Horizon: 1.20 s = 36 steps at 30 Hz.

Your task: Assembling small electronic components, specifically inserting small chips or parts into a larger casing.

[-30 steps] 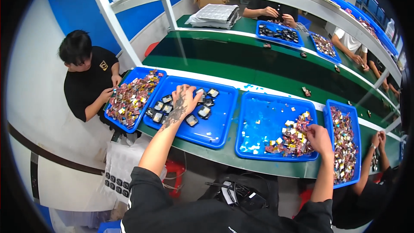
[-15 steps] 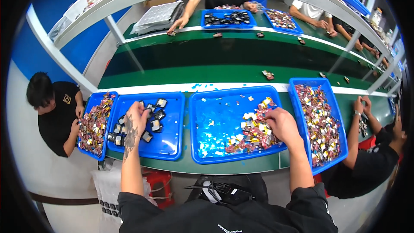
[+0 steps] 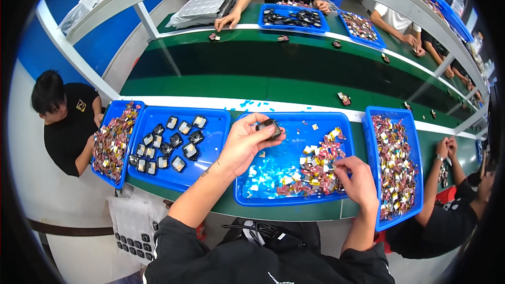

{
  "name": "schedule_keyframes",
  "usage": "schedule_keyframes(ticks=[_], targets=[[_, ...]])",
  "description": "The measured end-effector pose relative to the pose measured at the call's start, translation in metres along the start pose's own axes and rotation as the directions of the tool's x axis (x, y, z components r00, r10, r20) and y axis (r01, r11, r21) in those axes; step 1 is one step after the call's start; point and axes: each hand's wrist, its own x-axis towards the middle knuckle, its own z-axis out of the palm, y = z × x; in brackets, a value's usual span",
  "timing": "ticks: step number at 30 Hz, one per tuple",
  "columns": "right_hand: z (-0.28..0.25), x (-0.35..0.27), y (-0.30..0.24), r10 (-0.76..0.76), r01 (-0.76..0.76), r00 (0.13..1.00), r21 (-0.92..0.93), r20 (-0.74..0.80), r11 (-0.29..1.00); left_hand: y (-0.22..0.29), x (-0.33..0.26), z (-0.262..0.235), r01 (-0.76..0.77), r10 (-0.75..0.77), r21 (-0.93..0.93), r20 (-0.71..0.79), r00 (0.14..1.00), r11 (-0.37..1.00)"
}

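Observation:
My left hand is raised over the middle blue tray and grips a small black square part between thumb and fingers. My right hand rests on a heap of small red, yellow and white pieces at the right of that tray, its fingers pinching into the heap. What it has between the fingertips cannot be made out. The tray's left half is scattered with pale scraps.
A blue tray to the left holds several black square parts. Further trays of coloured pieces stand at far left and right. A green conveyor belt runs behind. Other people work on both sides and across the belt.
My left hand has left the tray of black parts and come right over the middle tray, now holding one black part. My right hand stays in the coloured heap.

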Motion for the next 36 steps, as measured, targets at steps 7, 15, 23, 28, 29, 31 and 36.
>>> schedule_keyframes(ticks=[7, 15, 23, 28, 29, 31, 36], targets=[[0.003, 0.012, 0.015, 0.082, -0.125, 0.973, -0.193, -0.217, 0.973, -0.014, 0.014, 0.001, -0.080, 0.112, 0.267, -0.110, 0.988, 0.960], [0.012, 0.034, 0.022, 0.100, -0.110, 0.993, -0.217, -0.058, 0.970, -0.023, 0.011, -0.007, -0.005, 0.038, 0.283, -0.110, 0.993, 0.959], [0.002, 0.017, 0.024, 0.003, 0.001, 0.998, -0.064, 0.068, 0.998, -0.023, 0.001, -0.004, -0.053, 0.063, 0.171, -0.051, 0.997, 0.984], [0.004, 0.014, 0.032, -0.049, 0.036, 0.997, -0.207, -0.059, 0.978, -0.024, 0.001, -0.001, 0.033, -0.032, 0.072, -0.015, 0.999, 0.997], [0.005, 0.014, 0.028, -0.055, 0.042, 0.997, -0.205, -0.056, 0.978, -0.024, -0.001, -0.001, 0.029, -0.028, 0.073, -0.021, 0.999, 0.997], [0.008, 0.010, 0.011, 0.182, -0.134, 0.958, 0.213, -0.222, 0.968, -0.024, -0.007, 0.004, -0.114, 0.102, 0.318, 0.055, 0.993, 0.941], [0.026, 0.015, -0.045, 0.193, 0.024, 0.965, 0.795, -0.176, 0.606, -0.035, -0.013, 0.012, -0.334, 0.218, 0.629, 0.256, 0.942, 0.702]])
